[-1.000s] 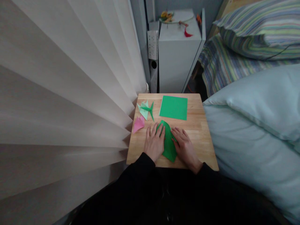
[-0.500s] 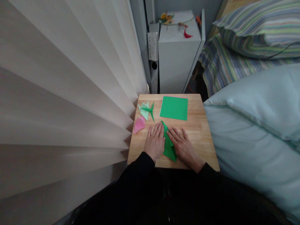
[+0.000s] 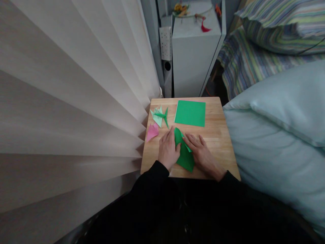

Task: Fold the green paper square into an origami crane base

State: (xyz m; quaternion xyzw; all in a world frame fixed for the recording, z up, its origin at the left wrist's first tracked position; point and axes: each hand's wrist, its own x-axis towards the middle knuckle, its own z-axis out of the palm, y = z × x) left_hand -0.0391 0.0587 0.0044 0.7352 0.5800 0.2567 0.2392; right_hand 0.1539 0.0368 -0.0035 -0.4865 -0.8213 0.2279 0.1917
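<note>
Between my hands lies a partly folded sheet of green origami paper [image 3: 185, 160] on the small wooden table. Its left edge is in my left hand [image 3: 168, 150], with the thumb over the paper and the fingers along the edge, so the upper end looks lifted and curved. On the right side, my right hand [image 3: 199, 150] rests with stretched fingers, their tips on a folded flap. Folded paper pieces sit beyond my left hand: a pale green one [image 3: 157, 119], a darker green one [image 3: 165, 117] lying over it, and a pink one [image 3: 152, 131].
A stack of square green paper [image 3: 190, 113] lies at the far side of the wooden table [image 3: 215, 135]. Pleated curtain [image 3: 101, 101] hangs close on the left. Pale blue bedding [image 3: 269, 135] borders the right, and a white cabinet [image 3: 194, 64] stands behind.
My left hand has gone from lying flat to holding the paper's left edge, which now curves up. The paper shows wider between my hands. The view has tilted slightly downward.
</note>
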